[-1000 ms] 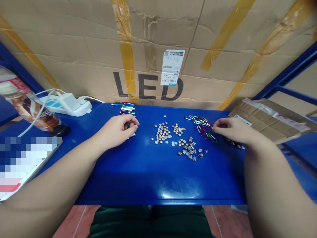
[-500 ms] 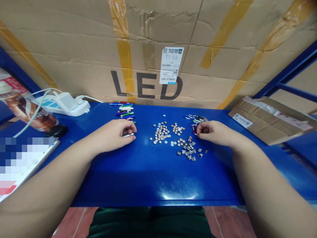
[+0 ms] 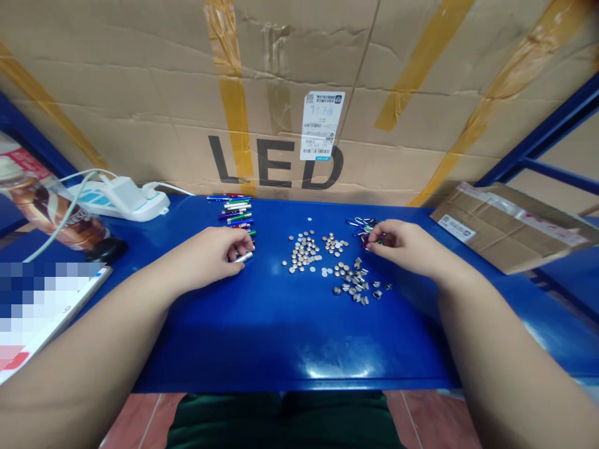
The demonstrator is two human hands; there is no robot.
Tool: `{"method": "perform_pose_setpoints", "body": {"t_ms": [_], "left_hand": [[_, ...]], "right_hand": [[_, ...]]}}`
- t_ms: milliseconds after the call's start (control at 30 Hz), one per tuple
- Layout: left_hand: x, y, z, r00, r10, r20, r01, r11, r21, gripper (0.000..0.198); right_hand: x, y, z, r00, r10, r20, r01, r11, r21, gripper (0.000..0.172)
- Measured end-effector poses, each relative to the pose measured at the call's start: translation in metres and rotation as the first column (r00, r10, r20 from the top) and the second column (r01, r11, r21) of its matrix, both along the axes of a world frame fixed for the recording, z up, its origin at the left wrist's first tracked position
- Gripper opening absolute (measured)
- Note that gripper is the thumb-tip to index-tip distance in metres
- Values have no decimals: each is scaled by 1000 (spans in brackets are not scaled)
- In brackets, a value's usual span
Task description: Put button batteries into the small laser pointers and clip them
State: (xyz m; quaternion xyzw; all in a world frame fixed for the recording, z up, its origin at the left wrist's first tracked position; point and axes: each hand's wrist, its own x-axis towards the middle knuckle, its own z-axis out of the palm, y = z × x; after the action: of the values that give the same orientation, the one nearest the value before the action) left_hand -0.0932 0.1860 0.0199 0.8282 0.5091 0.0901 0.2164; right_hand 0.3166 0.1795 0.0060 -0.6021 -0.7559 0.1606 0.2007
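Our left hand (image 3: 206, 252) pinches a slim silver metal tube (image 3: 244, 256) in its fingertips, just below a row of multicoloured slim metal tubes (image 3: 235, 214). Right of that grip, round silver button cells (image 3: 302, 251) lie on the glossy blue table (image 3: 290, 349). Our right hand (image 3: 402, 246), closed on a small coloured metal carabiner (image 3: 365, 243), has moved up beside the tangled carabiners (image 3: 360, 222).

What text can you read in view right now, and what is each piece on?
"LED": large black letters on the brown cardboard box.
"NES...": on the tilted plastic drink bottle; the rest curves out of sight.
White barcode sticker on the box: too small to read.
White label on the flat brown parcel: too small to read.
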Motion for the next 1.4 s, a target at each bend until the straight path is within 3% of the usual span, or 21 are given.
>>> {"method": "perform_pose_setpoints", "body": {"t_ms": [167,267,400,567,833,1033,1133,1300,1400], "left_hand": [[6,-6,4,1000,29,-9,-29,1000,7,39],[11,-11,7,1000,1,-29,-1,1000,6,41],[17,-15,8,999,-39,14,39,999,-15,40],[25,-19,5,977,-95,193,111,991,-73,34],[39,-24,-1,930,-195,310,188,981,54,21],[47,-29,-5,914,-206,351,211,977,22,23],[48,-30,-7,910,-192,367,215,976,-22,24],[54,-30,-11,860,-152,488,225,970,-94,28],[57,-31,-13,815,-122,566,231,965,-125,27]], "right_hand": [[-30,-8,5,977,212,34,-214,970,111,16],[-48,-9,3,955,274,112,-289,946,149,11],[-57,-6,-3,955,236,180,-260,957,129,15],[-58,-5,-4,950,273,149,-288,953,90,11],[-62,-4,-5,955,238,176,-254,964,75,9],[-67,-11,3,967,255,-3,-253,963,95,11],[-71,-15,6,943,323,-77,-314,943,114,10],[-88,-23,5,808,502,-308,-450,864,226,12],[-100,-30,5,732,584,-351,-500,810,307,11]]}}
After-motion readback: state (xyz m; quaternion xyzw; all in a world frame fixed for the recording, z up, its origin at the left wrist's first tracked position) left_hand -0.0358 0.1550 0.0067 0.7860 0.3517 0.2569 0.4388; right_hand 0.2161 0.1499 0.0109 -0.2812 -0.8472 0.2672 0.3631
